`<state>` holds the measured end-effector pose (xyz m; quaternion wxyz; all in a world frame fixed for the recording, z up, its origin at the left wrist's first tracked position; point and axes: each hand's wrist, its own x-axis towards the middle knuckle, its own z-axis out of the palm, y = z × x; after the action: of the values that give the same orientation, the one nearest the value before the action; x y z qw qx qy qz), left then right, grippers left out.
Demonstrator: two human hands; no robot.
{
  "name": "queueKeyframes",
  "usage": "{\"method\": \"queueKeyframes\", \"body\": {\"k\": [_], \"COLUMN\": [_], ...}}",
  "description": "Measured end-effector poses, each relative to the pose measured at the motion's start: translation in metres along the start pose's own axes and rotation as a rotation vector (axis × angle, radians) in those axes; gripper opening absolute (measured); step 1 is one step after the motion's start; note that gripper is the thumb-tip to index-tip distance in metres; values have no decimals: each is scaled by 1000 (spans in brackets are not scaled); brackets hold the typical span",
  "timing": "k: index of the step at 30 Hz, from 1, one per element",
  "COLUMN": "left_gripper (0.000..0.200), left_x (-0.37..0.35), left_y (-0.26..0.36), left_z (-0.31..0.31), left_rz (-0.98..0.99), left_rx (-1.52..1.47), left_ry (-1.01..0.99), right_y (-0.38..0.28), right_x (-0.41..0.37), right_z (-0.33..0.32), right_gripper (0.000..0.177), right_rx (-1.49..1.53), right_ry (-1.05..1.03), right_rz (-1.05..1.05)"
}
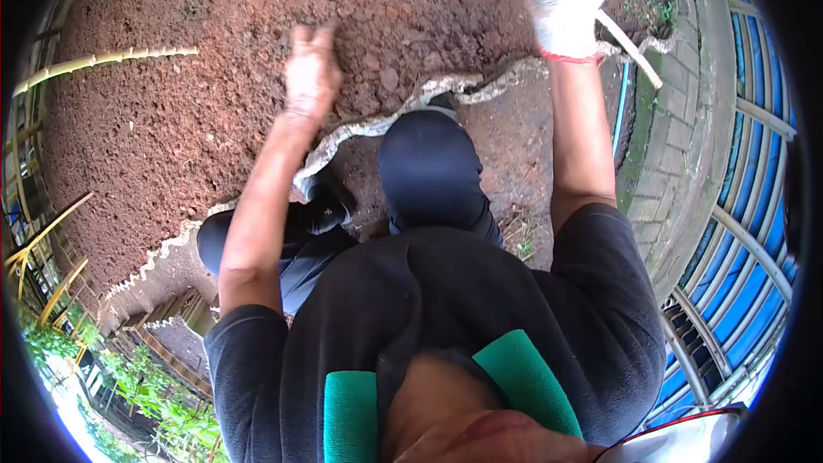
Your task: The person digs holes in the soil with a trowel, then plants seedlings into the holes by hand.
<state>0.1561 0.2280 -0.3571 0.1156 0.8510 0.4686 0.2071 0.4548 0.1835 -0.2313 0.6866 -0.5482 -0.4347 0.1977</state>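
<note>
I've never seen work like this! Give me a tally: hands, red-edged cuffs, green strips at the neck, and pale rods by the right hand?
Hands: 2 (left hand, right hand)
Red-edged cuff: 1
Green strips: 2
Pale rod by the right hand: 1
Total: 6

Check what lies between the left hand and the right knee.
In the head view, reddish-brown soil lies beside the left hand, then the wavy pale edging before the right knee.
</note>
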Motion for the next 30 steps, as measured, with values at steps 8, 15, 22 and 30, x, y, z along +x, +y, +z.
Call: {"method": "queueKeyframes", "body": {"k": [8,15,22,30], "left_gripper": [63,31,43,91], "left_x": [-23,-7,-8,-62], "left_y": [9,-43,-46,-40], "left_z": [-17,-3,-89,-100], "left_rz": [106,52,-312,-204], "left_rx": [240,160,-184,126], "left_ry": [-212,-188,-12,-440], "right_y": [-10,-1,-29,26], "right_x": [-28,-65,-34,-36], "right_z": [32,93,108,126], "right_gripper": [17,16,14,13], "right_rx": [90,385,435,82], "right_ry": [-229,-431,-188,-313], "right_rz": [228,398,-36,172]}}
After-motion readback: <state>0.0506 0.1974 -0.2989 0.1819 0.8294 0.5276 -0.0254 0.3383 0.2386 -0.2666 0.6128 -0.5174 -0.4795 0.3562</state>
